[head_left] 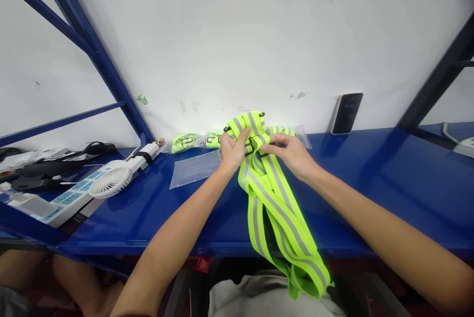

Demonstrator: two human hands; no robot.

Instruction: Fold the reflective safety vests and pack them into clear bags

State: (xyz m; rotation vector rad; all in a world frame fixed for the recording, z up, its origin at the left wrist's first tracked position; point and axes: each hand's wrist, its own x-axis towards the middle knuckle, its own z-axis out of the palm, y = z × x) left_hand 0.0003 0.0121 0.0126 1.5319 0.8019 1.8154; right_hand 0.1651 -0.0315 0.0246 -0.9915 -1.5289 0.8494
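Observation:
Neon yellow-green reflective straps (285, 208) with grey stripes and black buckles are held up over the blue shelf, their long loops hanging past its front edge toward my lap. My left hand (234, 149) is closed on the folded upper part, thumb on top. On the other side, my right hand (289, 151) pinches a strap near a black buckle. Beside my left hand lies a flat clear plastic bag (194, 169). Behind my hands, along the wall, are bagged bundles of similar strap (184, 142), partly hidden.
At the left, a white power strip (79, 191) and a small white fan (111, 182) lie among cables and black straps. A phone-like device (347, 113) leans against the wall at right. Blue frame posts (99, 60) bound the shelf. Another person's legs (77, 282) show at lower left.

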